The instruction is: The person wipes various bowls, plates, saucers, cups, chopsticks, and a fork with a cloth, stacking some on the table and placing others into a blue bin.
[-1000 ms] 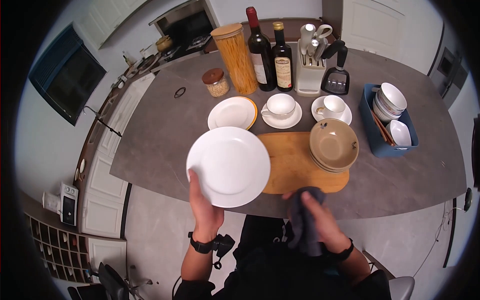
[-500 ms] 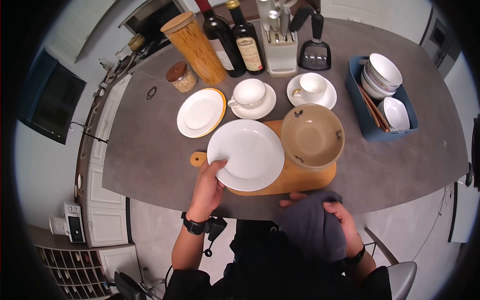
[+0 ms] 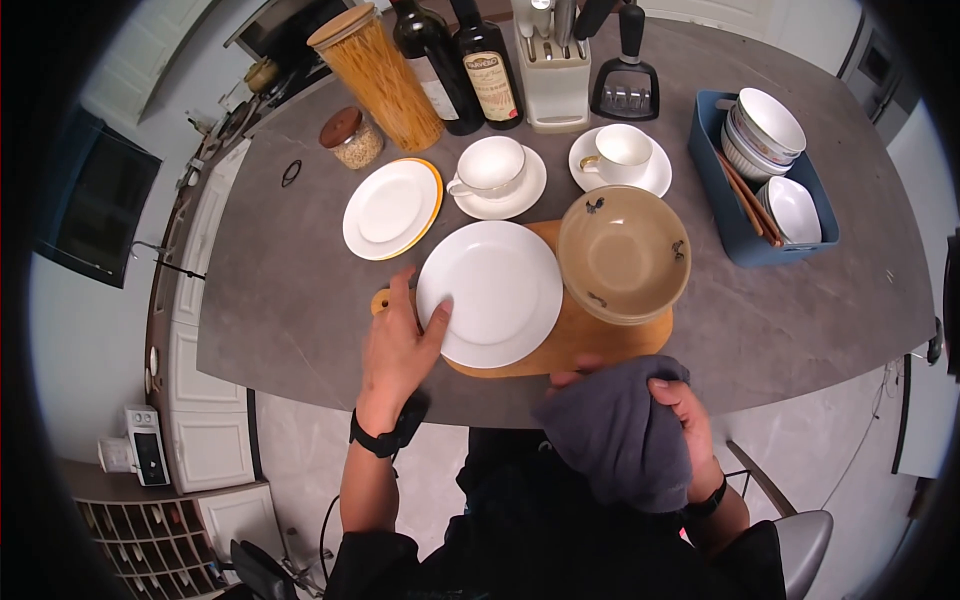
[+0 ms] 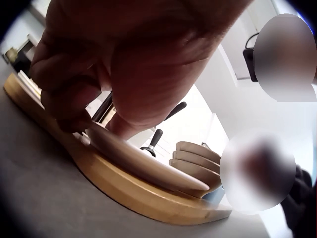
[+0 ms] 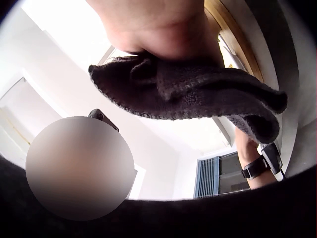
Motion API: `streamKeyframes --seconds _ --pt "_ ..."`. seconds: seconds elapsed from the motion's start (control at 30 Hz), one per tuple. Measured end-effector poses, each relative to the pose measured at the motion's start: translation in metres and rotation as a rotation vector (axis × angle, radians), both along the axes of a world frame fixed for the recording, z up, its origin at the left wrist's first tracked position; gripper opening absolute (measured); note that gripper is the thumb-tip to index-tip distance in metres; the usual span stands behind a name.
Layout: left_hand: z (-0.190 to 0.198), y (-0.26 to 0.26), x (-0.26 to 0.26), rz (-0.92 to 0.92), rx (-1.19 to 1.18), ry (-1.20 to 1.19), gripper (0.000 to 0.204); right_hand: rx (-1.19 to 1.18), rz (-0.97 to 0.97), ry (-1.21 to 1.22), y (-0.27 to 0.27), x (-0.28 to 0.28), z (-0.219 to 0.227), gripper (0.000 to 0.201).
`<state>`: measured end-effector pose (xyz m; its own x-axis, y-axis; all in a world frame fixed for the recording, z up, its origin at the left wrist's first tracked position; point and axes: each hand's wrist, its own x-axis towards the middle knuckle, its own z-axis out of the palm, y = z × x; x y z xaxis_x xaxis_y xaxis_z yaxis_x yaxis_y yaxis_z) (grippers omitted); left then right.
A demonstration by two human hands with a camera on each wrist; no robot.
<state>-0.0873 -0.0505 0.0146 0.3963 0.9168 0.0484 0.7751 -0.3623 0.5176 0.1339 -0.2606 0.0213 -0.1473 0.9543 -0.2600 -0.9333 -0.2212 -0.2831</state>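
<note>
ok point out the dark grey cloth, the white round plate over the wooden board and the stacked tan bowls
Dark grey cloth (image 3: 620, 430), head view, on its folded middle.
White round plate (image 3: 490, 293), head view, on its flat centre.
Stacked tan bowls (image 3: 625, 253), head view, inside the top one.

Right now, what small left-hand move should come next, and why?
Probably ease the left hand off the white dinner plate: the thumb lies over its edge, but the plate appears supported by the wooden cutting board.
</note>
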Motion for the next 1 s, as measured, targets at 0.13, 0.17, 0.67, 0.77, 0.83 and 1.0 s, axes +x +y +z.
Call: streamKeyframes --seconds 0.13,0.17,0.67,0.77,0.83,1.0 --pt "0.025 -0.021 0.0 0.059 0.104 0.061 0.036 0.059 -0.071 -0.049 0.004 -0.007 0.008 0.077" --pt "0.031 -0.032 -0.002 0.045 0.129 -0.043 0.027 0.058 -0.074 -0.054 0.005 -0.009 0.011 0.077" --pt "0.001 -0.12 -0.002 -0.227 -0.387 -0.958 0.022 0.406 -0.193 -0.468 0.016 -0.051 0.027 0.088" --pt "0.002 -0.12 -0.003 -0.24 -0.426 -1.067 0.021 0.416 -0.176 -0.588 0.013 -0.049 0.024 0.094" --pt "0.006 -0.12 -0.001 -0.235 -0.438 -1.119 0.021 0.397 -0.164 -0.61 0.012 -0.047 0.024 0.095" --pt "0.007 -0.11 0.008 -0.326 -0.357 -1.34 0.018 0.377 -0.131 -0.495 0.008 -0.039 0.021 0.09"
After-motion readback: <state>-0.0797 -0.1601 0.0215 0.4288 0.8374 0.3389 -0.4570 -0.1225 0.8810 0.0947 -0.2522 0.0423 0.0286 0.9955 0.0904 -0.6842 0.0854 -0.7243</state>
